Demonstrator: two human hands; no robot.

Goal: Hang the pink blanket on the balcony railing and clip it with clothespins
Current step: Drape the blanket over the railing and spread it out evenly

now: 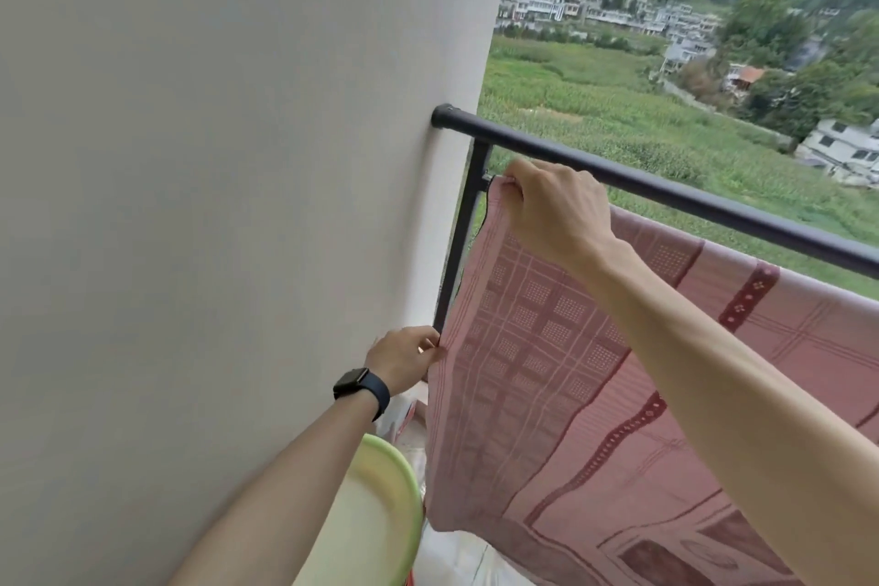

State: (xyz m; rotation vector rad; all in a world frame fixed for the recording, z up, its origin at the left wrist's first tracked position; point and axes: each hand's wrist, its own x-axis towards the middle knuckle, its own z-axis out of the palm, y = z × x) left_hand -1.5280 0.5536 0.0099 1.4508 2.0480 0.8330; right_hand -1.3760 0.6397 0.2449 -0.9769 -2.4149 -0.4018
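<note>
Item: pink blanket (594, 376), draped below the black balcony railing (666, 200), hanging beside the white wall (238, 157). Your right hand (551, 209), arm raised and extended, pinches its top corner just under the rail. Your left hand (404, 357), smartwatch (354, 383) on the wrist, pinches its side edge lower down. Green basin (380, 504) below.

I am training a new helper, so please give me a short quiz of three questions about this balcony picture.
1. True or false: a clothespin shows on the blanket.
2. The watch is on which wrist? A left, B right.
3. Fill in: the right hand grips the blanket's top ____.
Key: 1 false; 2 A; 3 corner.
</note>
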